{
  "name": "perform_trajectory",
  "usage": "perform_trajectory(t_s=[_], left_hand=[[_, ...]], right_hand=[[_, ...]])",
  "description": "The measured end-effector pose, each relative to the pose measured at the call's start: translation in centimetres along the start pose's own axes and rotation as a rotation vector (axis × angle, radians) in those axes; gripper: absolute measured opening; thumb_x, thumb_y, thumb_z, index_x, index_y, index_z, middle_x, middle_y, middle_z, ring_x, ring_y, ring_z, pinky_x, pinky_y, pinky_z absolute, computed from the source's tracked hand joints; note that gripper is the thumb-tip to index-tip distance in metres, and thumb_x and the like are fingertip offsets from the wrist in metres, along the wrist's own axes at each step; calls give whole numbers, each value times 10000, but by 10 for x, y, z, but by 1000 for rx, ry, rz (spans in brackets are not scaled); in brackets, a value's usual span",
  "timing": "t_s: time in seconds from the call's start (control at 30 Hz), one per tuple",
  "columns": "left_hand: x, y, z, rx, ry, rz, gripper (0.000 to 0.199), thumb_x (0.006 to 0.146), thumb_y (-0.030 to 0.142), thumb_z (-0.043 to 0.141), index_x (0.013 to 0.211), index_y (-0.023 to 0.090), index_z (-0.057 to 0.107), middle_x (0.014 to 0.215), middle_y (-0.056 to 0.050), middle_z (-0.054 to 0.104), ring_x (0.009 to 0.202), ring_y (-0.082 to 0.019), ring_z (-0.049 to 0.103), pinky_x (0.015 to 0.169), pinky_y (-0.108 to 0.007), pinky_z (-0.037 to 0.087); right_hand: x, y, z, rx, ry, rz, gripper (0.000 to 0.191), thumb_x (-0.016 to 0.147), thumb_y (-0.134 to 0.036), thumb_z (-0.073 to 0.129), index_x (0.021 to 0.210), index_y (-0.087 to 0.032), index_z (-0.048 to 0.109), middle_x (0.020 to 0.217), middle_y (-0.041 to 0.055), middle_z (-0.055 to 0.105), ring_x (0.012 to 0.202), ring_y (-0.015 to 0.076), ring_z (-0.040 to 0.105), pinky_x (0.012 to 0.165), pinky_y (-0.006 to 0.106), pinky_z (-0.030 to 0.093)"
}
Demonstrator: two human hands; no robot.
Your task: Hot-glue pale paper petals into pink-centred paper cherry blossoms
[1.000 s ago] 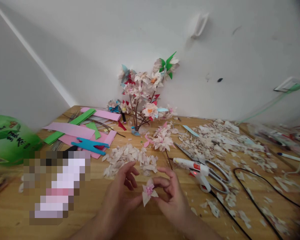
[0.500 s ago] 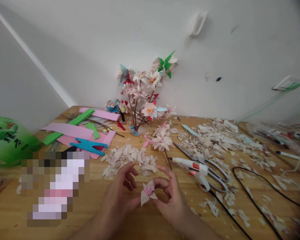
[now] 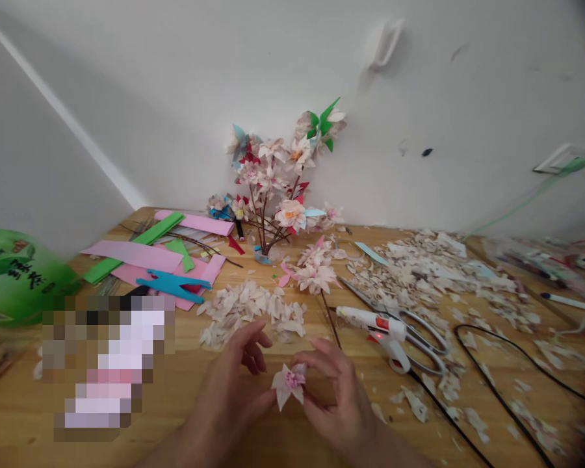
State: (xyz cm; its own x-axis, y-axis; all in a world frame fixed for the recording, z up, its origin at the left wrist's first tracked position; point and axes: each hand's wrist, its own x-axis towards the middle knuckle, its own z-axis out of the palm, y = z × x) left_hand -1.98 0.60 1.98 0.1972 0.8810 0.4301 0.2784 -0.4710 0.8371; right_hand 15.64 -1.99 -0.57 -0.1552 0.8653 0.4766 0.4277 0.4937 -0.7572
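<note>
A small handmade flower (image 3: 289,383) with pale petals and a pink centre is between my two hands, above the table near its front. My right hand (image 3: 332,382) pinches it from the right between thumb and fingers. On the other side, my left hand (image 3: 240,372) has its fingers apart and curved, its thumb tip close to or touching a petal; I cannot tell which. Just beyond my hands lies a pile of loose pale petals (image 3: 253,309). A finished pale flower (image 3: 316,276) on a brown stem rests behind my right hand.
A white glue gun (image 3: 370,322) with a glowing red light lies at right over scissors (image 3: 426,335), its black cable (image 3: 448,416) trailing forward. Petal scraps (image 3: 419,266) cover the right side. Flowers on stems (image 3: 275,169) stand at the back; coloured paper strips (image 3: 136,253) lie left.
The flower has turned slightly in my right hand, its centre now facing more to the right. My right fingers have drawn in a little; the left hand has barely moved.
</note>
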Motion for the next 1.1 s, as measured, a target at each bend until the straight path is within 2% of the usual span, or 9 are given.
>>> perform_trajectory(t_s=[0.13, 0.23, 0.3, 0.4, 0.53, 0.67, 0.77, 0.9, 1.1], left_hand=[[2, 2, -2, 45, 15, 6, 694, 656, 92, 661, 1192, 374, 322, 889, 35, 521, 614, -84, 514, 568, -226, 478], [1, 6, 0, 16, -41, -23, 717, 646, 102, 674, 1203, 364, 307, 919, 21, 517, 646, -97, 523, 585, -245, 493], [0, 8, 3, -22, -83, -63, 744, 633, 108, 690, 1208, 364, 294, 952, 11, 511, 672, -103, 537, 599, -255, 502], [-1, 6, 6, -56, -81, -109, 754, 614, 135, 726, 1192, 372, 303, 957, 16, 505, 656, -96, 541, 595, -254, 496], [0, 2, 6, -98, -10, -144, 707, 599, 197, 754, 1157, 345, 346, 916, 25, 520, 607, -83, 526, 566, -240, 474], [3, 7, 5, -181, 13, -250, 545, 697, 227, 657, 1148, 293, 358, 849, 20, 602, 587, -90, 534, 556, -232, 475], [5, 13, 7, -224, 45, -396, 478, 720, 252, 606, 1143, 248, 385, 798, 1, 673, 562, -103, 543, 522, -225, 460], [5, 16, 12, -244, 77, -583, 577, 665, 274, 641, 1184, 206, 400, 778, -24, 721, 499, -102, 537, 489, -221, 431], [3, 17, 15, -277, 112, -644, 667, 616, 291, 681, 1214, 172, 408, 727, -22, 728, 507, -107, 547, 492, -209, 405]], right_hand=[[11, -9, 6, 223, 72, 169, 695, 670, -49, 611, 1223, -327, 294, 854, -21, 668, 780, 154, 652, 785, 317, 504], [16, -12, 11, 369, 89, 314, 713, 609, -24, 622, 1181, -313, 310, 782, -45, 658, 728, 142, 647, 713, 278, 514], [17, -13, 13, 424, 100, 370, 705, 577, -5, 610, 1155, -298, 331, 769, -44, 650, 737, 146, 644, 701, 275, 510], [18, -12, 14, 467, 130, 412, 712, 531, 19, 600, 1127, -285, 353, 746, -49, 642, 740, 150, 640, 722, 286, 497], [26, -10, 14, 610, 173, 502, 674, 526, -45, 664, 1076, -292, 363, 688, -64, 627, 609, 148, 633, 561, 256, 500], [35, -6, 14, 680, 256, 588, 650, 493, -147, 748, 1012, -281, 380, 629, -80, 617, 518, 141, 616, 476, 232, 479], [37, -6, 14, 673, 290, 585, 645, 505, -151, 741, 1014, -283, 367, 623, -95, 616, 520, 127, 616, 498, 219, 483], [34, -9, 15, 600, 310, 506, 642, 537, -112, 698, 1053, -284, 357, 645, -91, 614, 587, 127, 626, 565, 224, 501], [26, -10, 14, 378, 284, 336, 648, 597, -19, 580, 1142, -272, 338, 727, -44, 636, 682, 137, 630, 669, 261, 510]])
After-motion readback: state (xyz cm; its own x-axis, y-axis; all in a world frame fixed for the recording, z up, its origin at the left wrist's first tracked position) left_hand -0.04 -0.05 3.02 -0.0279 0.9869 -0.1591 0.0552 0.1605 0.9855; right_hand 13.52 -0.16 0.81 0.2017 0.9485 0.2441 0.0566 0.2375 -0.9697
